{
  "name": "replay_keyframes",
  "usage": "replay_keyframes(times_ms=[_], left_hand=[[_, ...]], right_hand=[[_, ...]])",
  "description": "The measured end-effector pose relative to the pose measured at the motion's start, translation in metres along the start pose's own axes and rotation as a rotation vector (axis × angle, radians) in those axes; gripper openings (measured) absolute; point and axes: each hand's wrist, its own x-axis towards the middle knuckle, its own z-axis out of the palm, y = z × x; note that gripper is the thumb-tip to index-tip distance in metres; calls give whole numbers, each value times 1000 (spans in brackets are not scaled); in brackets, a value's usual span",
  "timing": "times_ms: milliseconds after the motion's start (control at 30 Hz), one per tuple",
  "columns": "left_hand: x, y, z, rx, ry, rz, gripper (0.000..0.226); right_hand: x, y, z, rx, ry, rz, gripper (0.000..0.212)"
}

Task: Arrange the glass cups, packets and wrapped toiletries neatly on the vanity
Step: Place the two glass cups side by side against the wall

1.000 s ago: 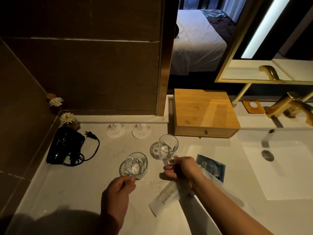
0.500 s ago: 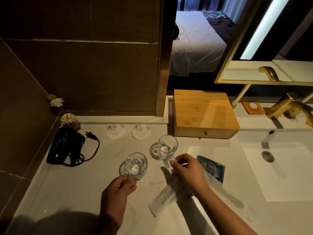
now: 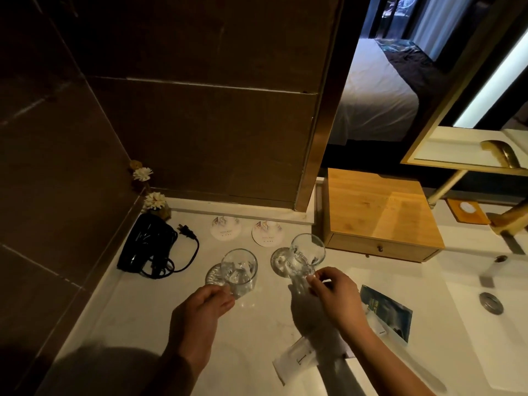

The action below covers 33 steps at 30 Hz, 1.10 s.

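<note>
Nearest the camera, on the pale bench [image 3: 120,324], a white wrapped toiletry packet [image 3: 297,362] lies flat under the right forearm, on the near side of the wooden drawer box [image 3: 380,215] that serves as the landmark. A dark blue packet [image 3: 394,312] lies just past it, in front of the box and toward the sink [image 3: 491,332]. The left hand [image 3: 200,312] is curled, its fingertips pinched on the near lower edge of the left glass cup [image 3: 238,271], which stands upright well to the left of the box. The right hand [image 3: 335,292] is closed in a pinch on the handle of the right glass cup [image 3: 307,254], which stands upright just in front of the box's left corner. Beyond the cups, two round white coasters [image 3: 245,231] lie side by side on the bench to the left of the box, against the wall edge. Farther left, a black hair dryer [image 3: 145,244] with its coiled cord and plug rests near the corner, and small white flowers [image 3: 154,200] sit behind it. Past the box, a bed [image 3: 374,101] with white sheets shows through the opening, and a gold-framed mirror [image 3: 468,132] hangs to the right above a gold tap [image 3: 511,215].
</note>
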Motion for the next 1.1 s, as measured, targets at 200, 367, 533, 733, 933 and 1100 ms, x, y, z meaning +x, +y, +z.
replay_keyframes(times_ms=[200,367,533,733,933,1100], left_hand=[[25,32,3,-60,24,21,13],[62,51,7,-74,31,30,8],[102,62,16,-90,47,34,9],[127,63,23,-122,80,23,16],[133,58,27,-123,84,23,17],[136,53,25,-130,76,27,13]], right_hand=[[22,-26,16,64,5,-42,12],[43,-47,28,70,6,-35,13],[63,-57,39,78,-14,-40,11],[78,-59,49,81,-20,-26,12],[81,-57,55,83,-20,-7,11],[82,-53,58,76,-12,2,11]])
